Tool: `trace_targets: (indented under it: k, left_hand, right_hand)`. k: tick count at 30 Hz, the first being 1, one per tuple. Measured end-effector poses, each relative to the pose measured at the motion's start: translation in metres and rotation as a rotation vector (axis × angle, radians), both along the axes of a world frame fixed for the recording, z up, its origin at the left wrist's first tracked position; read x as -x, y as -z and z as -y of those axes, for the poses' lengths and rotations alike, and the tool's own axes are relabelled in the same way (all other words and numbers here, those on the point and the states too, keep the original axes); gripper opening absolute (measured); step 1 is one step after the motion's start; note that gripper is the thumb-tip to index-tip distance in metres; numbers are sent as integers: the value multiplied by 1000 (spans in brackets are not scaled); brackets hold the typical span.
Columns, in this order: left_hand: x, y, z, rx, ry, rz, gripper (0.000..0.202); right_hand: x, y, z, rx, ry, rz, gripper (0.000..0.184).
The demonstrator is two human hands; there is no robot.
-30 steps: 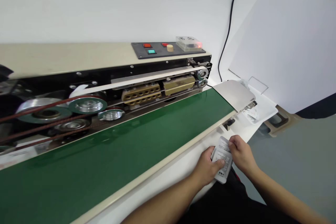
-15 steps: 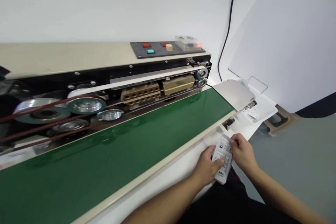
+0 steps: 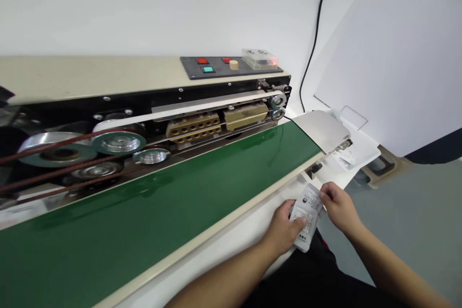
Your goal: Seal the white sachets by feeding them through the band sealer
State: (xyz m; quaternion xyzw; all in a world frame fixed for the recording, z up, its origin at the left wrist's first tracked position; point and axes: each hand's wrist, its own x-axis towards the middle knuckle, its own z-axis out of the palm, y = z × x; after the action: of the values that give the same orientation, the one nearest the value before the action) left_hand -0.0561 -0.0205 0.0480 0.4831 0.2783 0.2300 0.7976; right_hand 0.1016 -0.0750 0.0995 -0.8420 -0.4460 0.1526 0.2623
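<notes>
left hand (image 3: 286, 227): cupped under the lower half of a small white printed pouch (image 3: 306, 216), thumb pressed on its face, fingers wrapped behind.
right hand (image 3: 338, 207): fingertips pinched the pouch's upper right edge, near its top corner.
pouch: held in the air between both hands, tilted, just off the near edge of the machine's white front ledge (image 3: 252, 224); not touching the belt.
slip risk: grip looked light and at the edges only; the pouch could have twisted or dropped toward the dark lap below if either pinch let go.
green conveyor belt (image 3: 173, 207): ran just beyond the hands. If it was moving, fingers or a crooked pouch could have been carried along.
sealing blocks (image 3: 216, 122): brass-coloured, behind the belt, likely hot. A skewed pouch top could have jammed or sealed badly.
pulleys and drive belts (image 3: 119, 142): exposed at far left, well apart from the hands; a pinch hazard only on a long reach.
control panel (image 3: 231, 66): red indicator lit, so power was probably on.
outfeed tray (image 3: 346, 151): white, at right, with other pouches on it.
</notes>
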Motion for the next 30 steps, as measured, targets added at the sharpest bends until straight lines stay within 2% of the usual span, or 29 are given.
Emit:
trace_targets:
  k: [5,8,11,13,16,20,24,28,30]
  left_hand:
    - [0,0,0,2,-1,-11,34]
    - [0,1,-1,13,1,-7,34]
    - [0,1,-1,16,8,-21,34]
    - [1,1,0,10,11,-22,34]
    - [1,0,0,-4,12,-26,34]
    - [1,0,0,1,24,-22,32]
    - [0,2,0,-21,19,-24,32]
    - [1,3,0,-21,20,-21,31]
    - [1,2,1,-24,17,-16,31]
  right_hand:
    - [-4,2,-1,-55,-34,-147,17]
    - [-10,9,-1,-82,54,-257,22]
    - [-16,14,-1,-122,166,-338,37]
    - [-17,13,-1,-150,178,-393,41]
    - [-15,7,-1,-93,58,-469,37]
    - [-11,-7,-1,43,-97,-418,21]
    - [-12,-16,-2,120,-209,-405,14]
    - [-14,-23,-1,164,-262,-312,10]
    - [-15,-32,3,160,-307,-217,7]
